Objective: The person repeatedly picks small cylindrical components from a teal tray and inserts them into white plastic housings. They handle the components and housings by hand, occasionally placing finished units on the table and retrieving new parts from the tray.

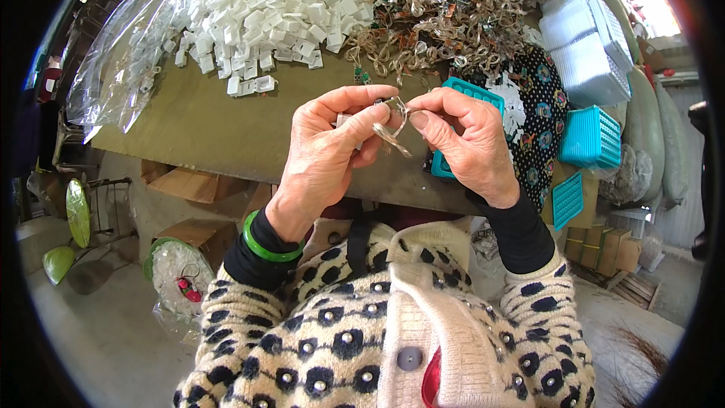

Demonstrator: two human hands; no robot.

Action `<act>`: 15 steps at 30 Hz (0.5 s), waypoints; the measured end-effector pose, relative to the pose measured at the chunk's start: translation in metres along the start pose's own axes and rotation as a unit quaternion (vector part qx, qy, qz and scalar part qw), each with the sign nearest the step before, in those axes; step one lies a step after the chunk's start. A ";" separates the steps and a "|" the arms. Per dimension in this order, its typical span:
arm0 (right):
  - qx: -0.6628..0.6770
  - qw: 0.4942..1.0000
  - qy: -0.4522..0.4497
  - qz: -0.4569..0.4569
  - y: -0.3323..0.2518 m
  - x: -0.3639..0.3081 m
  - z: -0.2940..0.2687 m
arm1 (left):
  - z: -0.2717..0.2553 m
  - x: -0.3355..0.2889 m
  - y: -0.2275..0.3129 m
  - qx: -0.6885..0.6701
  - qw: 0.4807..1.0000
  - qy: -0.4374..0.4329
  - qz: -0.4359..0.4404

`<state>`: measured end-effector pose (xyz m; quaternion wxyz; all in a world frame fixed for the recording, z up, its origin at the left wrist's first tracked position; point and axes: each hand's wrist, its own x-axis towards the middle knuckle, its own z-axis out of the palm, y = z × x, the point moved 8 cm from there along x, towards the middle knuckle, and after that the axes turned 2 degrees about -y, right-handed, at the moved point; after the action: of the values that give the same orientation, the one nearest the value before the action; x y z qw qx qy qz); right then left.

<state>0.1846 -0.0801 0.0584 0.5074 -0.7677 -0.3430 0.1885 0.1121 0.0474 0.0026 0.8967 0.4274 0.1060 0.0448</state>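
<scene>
At the frame's upper centre, over the olive surface (pixel 219 127), a looped wire bundle (pixel 389 136), pale and translucent, sits in the left hand's (pixel 319 143) narrow thumb-and-finger grip, strands hanging past the thumb, while the right hand's (pixel 479 140) grip pinches its right side.

Watching remotely, I can read no words, numbers, labels or signs anywhere in view, neither on the wire (pixel 391 139) nor on the trays (pixel 591 138), the plastic bag (pixel 113 68) or the cardboard boxes (pixel 192 183).
</scene>
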 end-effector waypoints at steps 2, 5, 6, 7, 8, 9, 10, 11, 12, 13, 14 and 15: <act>-0.031 0.999 -0.012 -0.033 -0.007 0.002 0.002 | 0.001 -0.002 -0.003 0.000 1.000 -0.013 -0.016; -0.096 0.988 -0.014 -0.123 -0.022 0.002 0.003 | 0.001 -0.003 -0.006 -0.016 0.999 -0.012 -0.031; -0.126 0.981 -0.010 -0.149 -0.026 0.000 0.003 | 0.000 -0.003 -0.006 -0.026 0.999 -0.010 -0.033; -0.155 0.972 -0.007 -0.175 -0.029 -0.001 0.004 | 0.001 -0.004 -0.006 -0.031 0.999 -0.012 -0.034; -0.184 0.960 0.018 -0.210 -0.034 -0.004 0.004 | 0.001 -0.004 -0.006 -0.036 0.999 -0.014 -0.034; -0.212 0.946 0.041 -0.244 -0.038 -0.008 0.005 | 0.001 -0.004 -0.006 -0.040 0.999 -0.014 -0.033; -0.240 0.928 0.065 -0.277 -0.042 -0.011 0.006 | 0.001 -0.004 -0.008 -0.041 0.998 -0.014 -0.043; -0.227 0.929 0.079 -0.281 -0.041 -0.012 0.006 | 0.001 -0.005 -0.009 -0.040 0.998 -0.012 -0.051; -0.214 0.930 0.094 -0.285 -0.041 -0.012 0.005 | 0.001 -0.005 -0.011 -0.038 0.997 -0.011 -0.060; -0.197 0.928 0.114 -0.295 -0.042 -0.013 0.004 | 0.000 -0.005 -0.012 -0.037 0.997 -0.008 -0.068; -0.188 0.938 0.102 -0.274 -0.039 -0.011 0.005 | 0.000 -0.006 -0.013 -0.036 0.996 -0.006 -0.077; -0.176 0.945 0.095 -0.258 -0.037 -0.010 0.005 | -0.001 -0.006 -0.014 -0.032 0.996 -0.002 -0.087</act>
<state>0.1616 -0.0748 0.0894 0.4259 -0.7444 -0.5072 -0.0856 0.1057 0.0386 -0.0081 0.9107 0.3876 0.1397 -0.0303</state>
